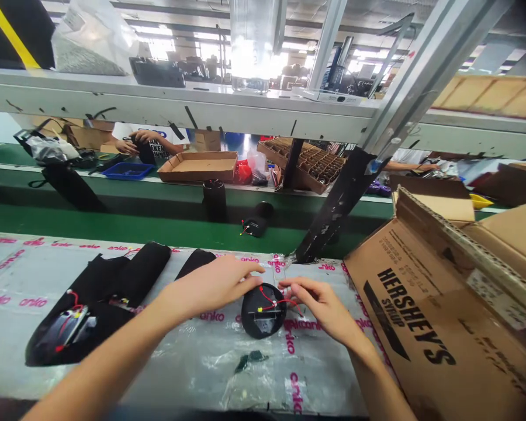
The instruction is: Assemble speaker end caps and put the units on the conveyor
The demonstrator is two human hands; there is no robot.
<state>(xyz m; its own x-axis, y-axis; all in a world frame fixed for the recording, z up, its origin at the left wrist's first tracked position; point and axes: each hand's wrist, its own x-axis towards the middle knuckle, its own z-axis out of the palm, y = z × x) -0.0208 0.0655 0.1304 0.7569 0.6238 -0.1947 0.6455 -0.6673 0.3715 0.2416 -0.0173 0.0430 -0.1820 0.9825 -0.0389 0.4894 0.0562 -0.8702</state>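
On the plastic-sheeted tabletop (179, 365), a round black housing (256, 318) with red wires (280, 303) lies near the front middle. The left hand (210, 286) rests part-open on its upper edge; the right hand (315, 307), apart from it, pinches the wires. Black cloth pieces (90, 310) lie leftward; a cardboard box (421, 310) stands rightward.

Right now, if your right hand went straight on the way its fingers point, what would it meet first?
Thin red wires on the round black disc. Your right hand looks right against them, though depth is unclear, so its fingertips may be just above them.
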